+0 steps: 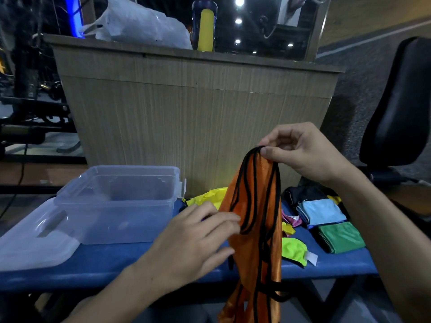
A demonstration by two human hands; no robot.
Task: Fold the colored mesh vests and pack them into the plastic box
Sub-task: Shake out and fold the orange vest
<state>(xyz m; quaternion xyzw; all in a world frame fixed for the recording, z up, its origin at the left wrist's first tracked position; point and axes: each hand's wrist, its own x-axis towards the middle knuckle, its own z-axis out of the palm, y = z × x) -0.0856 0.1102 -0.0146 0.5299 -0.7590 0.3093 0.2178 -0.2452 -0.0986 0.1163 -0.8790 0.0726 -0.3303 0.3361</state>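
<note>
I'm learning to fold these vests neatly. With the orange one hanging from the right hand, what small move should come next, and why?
Probably lay it down flat. The orange vest dangles bunched from the right hand, pinched at its black-trimmed top, its lower end hanging past the blue bench edge. The left hand touches its side, ready to spread it. The plastic box looks empty.

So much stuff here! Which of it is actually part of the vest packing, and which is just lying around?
Part of the job:
orange vest, held up by the right hand, left hand touching it
plastic box, open, and its lid
folded light blue vest and green vest
loose yellow vest

Just lying about:
white plastic bag
yellow bottle
black chair
</note>
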